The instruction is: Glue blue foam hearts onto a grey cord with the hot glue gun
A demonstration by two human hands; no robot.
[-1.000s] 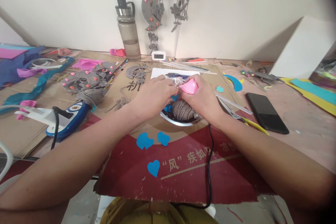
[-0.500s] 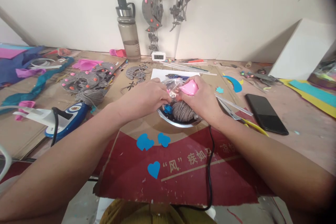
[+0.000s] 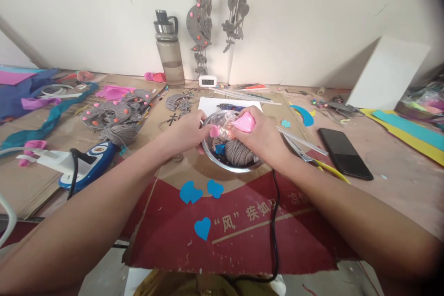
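Observation:
A shiny metal bowl (image 3: 227, 167) stands on the cardboard, holding a ball of grey yarn (image 3: 239, 153), a small blue piece (image 3: 219, 149) and a crinkled clear plastic bag (image 3: 225, 121). My left hand (image 3: 194, 132) is closed on the bowl's left rim, with the thumb on the inner side. Over the bowl's right side, my right hand (image 3: 265, 133) grips a smooth, glossy pink lump (image 3: 245, 122); I cannot make out its material. A smaller pink piece (image 3: 214, 131) shows near my left thumb. Blue cut-outs, one a heart (image 3: 202, 228), lie in front of the bowl.
Right of the bowl lie scissors (image 3: 301, 151) with yellow handles and a black phone (image 3: 345, 153). A water bottle (image 3: 169, 58) and a small clock (image 3: 207, 81) stand by the wall. Left are a power strip (image 3: 93, 159) and grey felt ornaments (image 3: 111, 111). A black cable (image 3: 273, 231) crosses the cardboard.
My left hand has moved from over the bowl's contents to its left rim. My right hand still holds the pink lump. The view has shifted slightly.

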